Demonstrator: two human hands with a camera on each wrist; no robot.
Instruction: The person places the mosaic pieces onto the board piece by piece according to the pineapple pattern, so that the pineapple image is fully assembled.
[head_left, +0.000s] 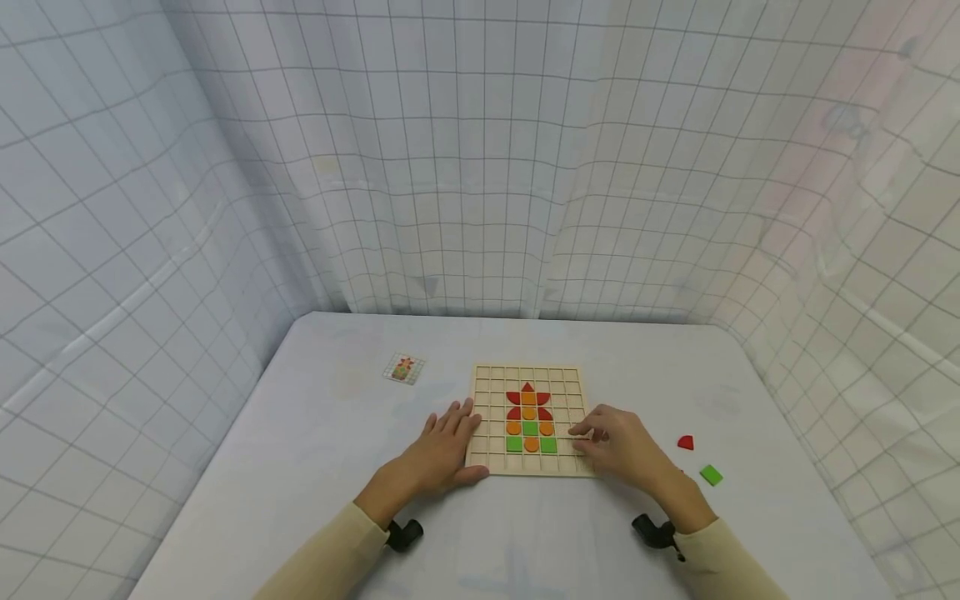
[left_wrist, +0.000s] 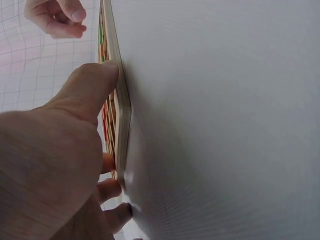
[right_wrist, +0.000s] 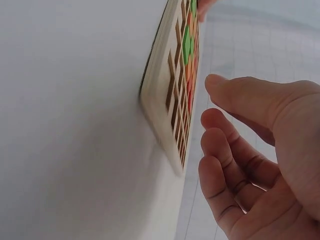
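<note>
Small pattern card (head_left: 404, 368) lies on the white table (head_left: 315, 433), well left of the work and apart from it. Left hand (head_left: 442, 450) rests flat, fingers straight, against the left edge and near corner of the wooden grid board (head_left: 495, 454), thumb along its front rim; it steadies, it does not grip. The board sits mid-table and carries red, orange and green tiles (head_left: 529, 419) in a flower figure. Right hand (head_left: 618, 446) hovers over the board's right edge, fingers loosely curled, holding nothing visible. Loose red tile (head_left: 686, 442) and green tile (head_left: 711, 475) lie to the right, apart from the board. Judgement: keep the left hand bracing, and check each placement against the card
</note>
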